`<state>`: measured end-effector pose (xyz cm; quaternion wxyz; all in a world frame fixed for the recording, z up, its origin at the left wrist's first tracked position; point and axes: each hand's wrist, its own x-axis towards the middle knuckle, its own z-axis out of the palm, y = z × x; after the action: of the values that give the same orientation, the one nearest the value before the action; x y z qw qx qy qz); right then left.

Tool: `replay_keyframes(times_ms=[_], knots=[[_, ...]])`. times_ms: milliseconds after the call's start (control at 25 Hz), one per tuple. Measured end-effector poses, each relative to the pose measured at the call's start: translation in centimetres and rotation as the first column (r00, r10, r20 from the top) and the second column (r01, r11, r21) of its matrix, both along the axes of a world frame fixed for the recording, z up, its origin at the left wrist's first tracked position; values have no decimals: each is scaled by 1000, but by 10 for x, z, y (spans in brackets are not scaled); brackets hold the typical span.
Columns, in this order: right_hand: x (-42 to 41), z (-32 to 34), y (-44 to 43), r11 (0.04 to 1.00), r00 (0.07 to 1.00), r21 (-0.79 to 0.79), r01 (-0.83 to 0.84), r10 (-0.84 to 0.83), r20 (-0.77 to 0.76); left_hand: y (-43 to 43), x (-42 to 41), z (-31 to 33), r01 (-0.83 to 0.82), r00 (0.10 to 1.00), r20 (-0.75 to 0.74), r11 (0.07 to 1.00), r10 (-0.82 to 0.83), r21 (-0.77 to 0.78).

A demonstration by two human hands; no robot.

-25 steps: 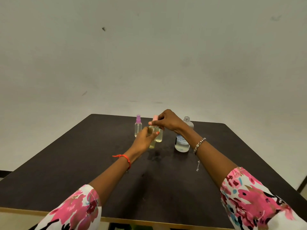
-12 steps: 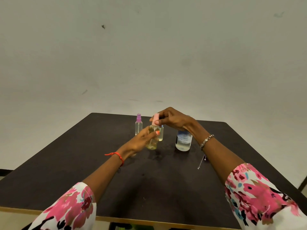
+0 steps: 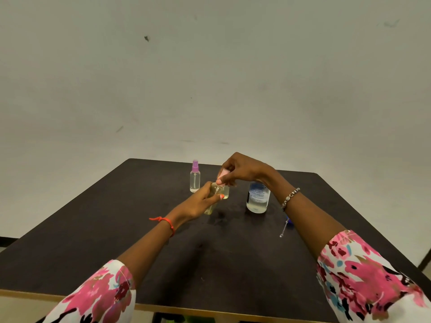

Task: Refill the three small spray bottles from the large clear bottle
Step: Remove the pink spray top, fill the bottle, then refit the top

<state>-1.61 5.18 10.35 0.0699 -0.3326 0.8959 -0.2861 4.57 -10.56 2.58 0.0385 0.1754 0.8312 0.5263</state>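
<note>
Spray bottle sits half hidden in the left hand's grip; right hand pinches its pink cap.

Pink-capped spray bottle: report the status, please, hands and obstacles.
Hands: left hand grips small bottle, right hand pinches its pink cap. Large clear bottle stands apart, to the right. Nothing in the way.

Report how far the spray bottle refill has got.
Two small bottles show yellowish liquid: the held bottle and the bottle behind it. In hand: the left hand grips the held bottle while the right hand pinches its pink cap. Left: the purple-capped bottle stands closed, seemingly unfilled, and a blue spray head lies loose on the table.
</note>
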Motion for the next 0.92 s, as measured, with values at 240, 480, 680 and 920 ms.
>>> replay_keyframes(times_ms=[240, 480, 680, 920], knots=[[3, 6, 2, 985, 985, 40, -168, 166, 39, -1, 3, 0, 22, 999, 37, 1000, -22, 1], [6, -2, -11, 988, 994, 119, 102, -95, -59, -1, 5, 3, 36, 999, 9, 999, -36, -23], [7, 1, -3, 991, 994, 76, -106, 109, -28, -9, 0, -6, 0, 1000, 25, 999, 1, -37], [7, -11, -7, 997, 998, 77, -29, 33, -51, -12, -1, -9, -7, 1000, 11, 999, 8, -42]])
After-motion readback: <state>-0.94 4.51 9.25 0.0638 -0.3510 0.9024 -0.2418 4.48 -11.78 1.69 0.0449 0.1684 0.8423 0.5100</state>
